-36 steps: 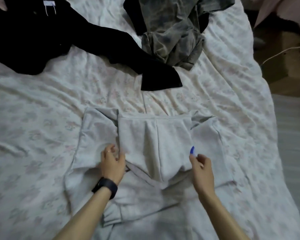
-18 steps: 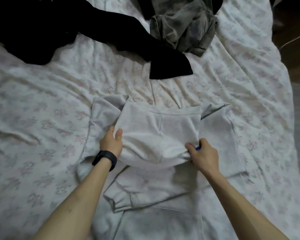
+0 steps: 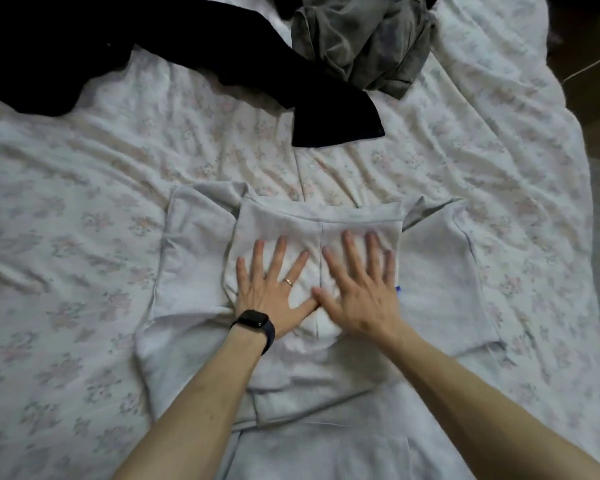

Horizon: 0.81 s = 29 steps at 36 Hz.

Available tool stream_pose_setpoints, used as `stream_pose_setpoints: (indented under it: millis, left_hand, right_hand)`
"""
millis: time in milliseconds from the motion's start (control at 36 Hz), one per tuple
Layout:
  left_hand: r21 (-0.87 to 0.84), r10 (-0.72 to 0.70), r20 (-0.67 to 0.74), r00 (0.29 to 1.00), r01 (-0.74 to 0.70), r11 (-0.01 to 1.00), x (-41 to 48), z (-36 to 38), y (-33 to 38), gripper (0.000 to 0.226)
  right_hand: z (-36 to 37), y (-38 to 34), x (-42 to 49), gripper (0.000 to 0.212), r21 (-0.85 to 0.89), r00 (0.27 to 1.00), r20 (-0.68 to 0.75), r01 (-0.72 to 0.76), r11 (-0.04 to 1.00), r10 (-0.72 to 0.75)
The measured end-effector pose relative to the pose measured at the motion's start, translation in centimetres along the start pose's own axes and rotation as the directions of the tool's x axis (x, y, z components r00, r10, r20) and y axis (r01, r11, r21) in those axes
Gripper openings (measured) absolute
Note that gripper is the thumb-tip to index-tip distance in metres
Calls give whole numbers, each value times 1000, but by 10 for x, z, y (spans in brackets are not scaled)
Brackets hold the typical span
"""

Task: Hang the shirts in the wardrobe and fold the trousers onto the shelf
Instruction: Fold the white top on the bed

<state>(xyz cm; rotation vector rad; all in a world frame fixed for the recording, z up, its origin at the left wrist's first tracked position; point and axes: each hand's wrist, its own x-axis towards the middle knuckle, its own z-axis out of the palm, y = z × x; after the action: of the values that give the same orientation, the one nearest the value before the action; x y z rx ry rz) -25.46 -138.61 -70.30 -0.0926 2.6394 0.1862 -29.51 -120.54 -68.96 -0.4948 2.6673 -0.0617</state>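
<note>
While their fingers are spread straight and nothing is gripped, the left hand (image 3: 274, 289) and right hand (image 3: 361, 299) are pressed side by side on the folded grey trousers (image 3: 291, 220), laid toward the bed's (image 3: 66, 237) near edge. A black garment (image 3: 222, 39) and an olive garment (image 3: 361, 39) are heaped along the far edge.

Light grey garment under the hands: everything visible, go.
The light grey garment looks like soft, thick jersey. It lies on the floral bedsheet, partly folded: a panel with a centre seam and hemmed top edge sits over wider layers. The left hand and right hand press flat on that panel, fingers spread. Its near end leaves the frame.
</note>
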Motion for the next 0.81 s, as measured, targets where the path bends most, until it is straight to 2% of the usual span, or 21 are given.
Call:
stream_pose_setpoints:
  millis: [83,194,222,278,333,361,389,417,444,472,528,611,722,806]
  left_hand:
    - [-56,-6,12,1000,6,998,19,-5,2,83]
    - [-78,4,31,1000,-2,997,37,-14,-1,65]
    - [-78,15,-23,1000,-17,997,35,-16,-3,62]
    - [-172,-29,-258,966,-16,985,34,-28,-7,50]
    - [-307,-228,-418,879,100,947,37,-45,-12,42]
    - [-403,-355,-412,839,181,897,43,-55,-16,45]
    - [-480,-455,-363,813,255,839,51,-65,-23,49]
    - [-511,-506,-292,812,314,800,61,-73,-30,54]
    - [-507,-515,-220,828,354,786,72,-80,-37,55]
    - [-513,-502,-152,852,366,777,83,-85,-45,53]
    - [-610,-501,-81,862,355,709,101,-98,-56,39]
    - [-691,-608,-87,789,392,608,113,-111,-69,30]
    - [-638,-554,-20,832,416,648,108,-107,-77,38]
    - [-594,-494,-2,870,396,700,95,-99,-68,56]
  right_hand:
    - [-5,25,30,83,-41,995,59,-72,997,75]
    - [-12,36,58,82,-3,994,103,-43,999,43]
    - [-14,36,55,78,22,997,72,-36,999,34]
    - [-21,33,47,66,186,989,-121,-57,981,81]
    - [-27,32,37,56,443,898,-318,-144,885,305]
    - [-33,34,36,55,584,841,-305,-206,785,447]
    - [-39,37,38,54,701,798,-216,-274,659,562]
    - [-45,42,43,47,765,777,-97,-342,546,622]
    - [-51,47,49,36,776,783,-1,-391,494,622]
    - [-56,51,57,29,755,806,45,-414,508,590]
    - [-67,58,73,32,714,839,49,-408,568,541]
    - [-81,63,98,31,734,832,-37,-353,580,553]
    - [-82,67,112,29,747,829,-28,-354,562,559]
    - [-75,69,103,29,700,850,17,-386,600,527]
